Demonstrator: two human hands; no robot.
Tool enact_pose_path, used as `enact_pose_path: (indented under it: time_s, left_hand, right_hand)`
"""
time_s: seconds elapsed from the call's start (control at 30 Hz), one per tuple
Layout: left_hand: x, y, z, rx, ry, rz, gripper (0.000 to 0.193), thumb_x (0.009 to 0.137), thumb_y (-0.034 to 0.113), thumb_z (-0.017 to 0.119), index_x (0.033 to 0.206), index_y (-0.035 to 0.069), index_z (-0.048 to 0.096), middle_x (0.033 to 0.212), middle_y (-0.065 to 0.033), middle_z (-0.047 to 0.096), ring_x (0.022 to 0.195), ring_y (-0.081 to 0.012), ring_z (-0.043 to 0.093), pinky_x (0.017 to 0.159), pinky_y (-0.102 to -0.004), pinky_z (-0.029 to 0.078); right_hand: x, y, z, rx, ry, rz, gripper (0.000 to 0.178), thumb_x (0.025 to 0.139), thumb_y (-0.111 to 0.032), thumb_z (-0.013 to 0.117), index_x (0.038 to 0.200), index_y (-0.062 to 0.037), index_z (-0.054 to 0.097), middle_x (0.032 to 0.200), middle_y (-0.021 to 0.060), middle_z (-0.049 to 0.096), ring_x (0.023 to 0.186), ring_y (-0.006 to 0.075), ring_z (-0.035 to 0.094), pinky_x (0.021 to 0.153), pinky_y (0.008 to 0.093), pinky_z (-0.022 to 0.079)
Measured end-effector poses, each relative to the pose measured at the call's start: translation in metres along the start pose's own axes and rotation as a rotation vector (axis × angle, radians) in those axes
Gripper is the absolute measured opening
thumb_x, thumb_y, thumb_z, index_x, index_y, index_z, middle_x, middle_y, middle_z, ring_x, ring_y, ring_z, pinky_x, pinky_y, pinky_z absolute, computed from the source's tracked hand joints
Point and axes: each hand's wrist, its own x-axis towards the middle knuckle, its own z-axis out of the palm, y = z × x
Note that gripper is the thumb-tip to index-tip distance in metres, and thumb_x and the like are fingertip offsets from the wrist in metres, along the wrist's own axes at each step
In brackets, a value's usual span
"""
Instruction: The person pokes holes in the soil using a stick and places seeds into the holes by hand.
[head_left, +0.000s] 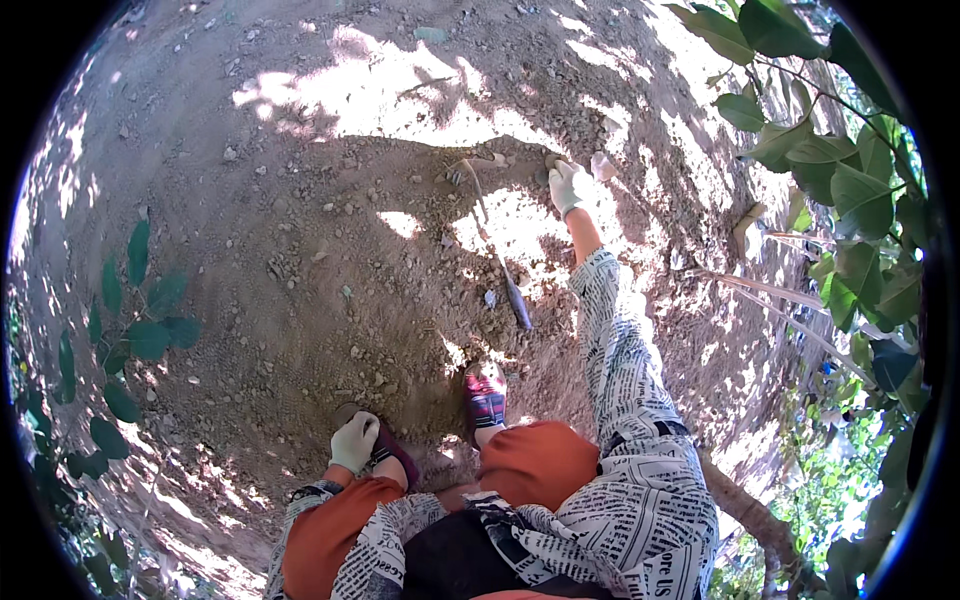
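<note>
My right hand (570, 188), in a whitish glove, reaches far forward to the soil. Its fingers curl down on a brownish stone (553, 161), which they partly cover. Just right of it lies a pale pinkish stone (602, 167). My left hand (355, 441), also gloved, is low beside my left shoe (398, 458), its fingers curled. A rounded brown thing (345, 412) shows at its far side; what it is, I cannot tell. Between my hands a sickle-like hand tool (517, 303) with a dark handle and a thin curved blade lies on the ground, touched by neither hand.
Dry, crumbly soil (250, 250) with small clods spreads around, patched with sunlight. Leafy branches (860, 190) hang at the right, and a small leafy plant (145, 330) stands at the left. Dry stalks (790, 295) and a thick brown branch (750, 510) lie to my right.
</note>
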Motion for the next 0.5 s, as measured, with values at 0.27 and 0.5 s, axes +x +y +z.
enact_pose_path:
  time_s: [0.27, 0.5]
  left_hand:
    - [0.003, -0.002, -0.006, -0.007, -0.03, -0.019, 0.018, 0.091, 0.03, 0.056, 0.099, 0.015, 0.061, 0.085, -0.0146, 0.068, 0.08, -0.0373, 0.065, 0.069, -0.048, 0.049]
    - [0.005, 0.0, -0.009, -0.026, -0.08, -0.066, 0.019, 0.091, 0.031, 0.056, 0.099, 0.015, 0.061, 0.085, -0.0141, 0.068, 0.082, -0.0371, 0.065, 0.071, -0.0477, 0.049]
  right_hand:
    - [0.029, 0.021, -0.041, 0.347, 0.283, 0.521, 0.025, 0.088, -0.022, 0.058, 0.109, -0.0114, 0.068, 0.101, 0.0124, 0.069, 0.09, 0.0312, 0.066, 0.082, 0.0387, 0.051]
    - [0.041, 0.064, -0.034, -0.021, -0.144, 0.514, 0.03, 0.079, -0.028, 0.069, 0.107, -0.0165, 0.069, 0.107, 0.0146, 0.064, 0.094, 0.0339, 0.064, 0.083, 0.0433, 0.05]
